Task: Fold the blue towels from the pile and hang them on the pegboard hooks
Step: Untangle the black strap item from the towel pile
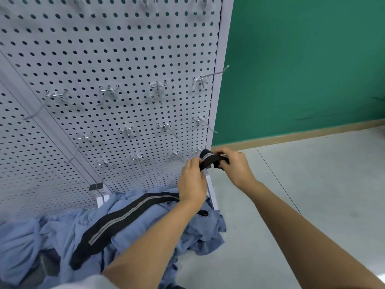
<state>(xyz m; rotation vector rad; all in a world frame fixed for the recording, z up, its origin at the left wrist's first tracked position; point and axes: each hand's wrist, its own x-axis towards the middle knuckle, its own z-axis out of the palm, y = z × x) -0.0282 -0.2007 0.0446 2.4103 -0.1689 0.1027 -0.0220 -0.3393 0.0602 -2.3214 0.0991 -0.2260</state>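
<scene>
Both hands pinch a towel's dark striped band point(210, 159) between them: left hand point(192, 181) curled on one end, right hand point(236, 166) on the other. The pile of blue towels point(62, 232) lies below the left wrist. Best keep the band taut and level, then slip it over the hook point(196, 150) just beyond the knuckles.

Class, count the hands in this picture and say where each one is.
2. The left hand and right hand meet by the lower right corner of the pegboard, both gripping a black striped band.
</scene>
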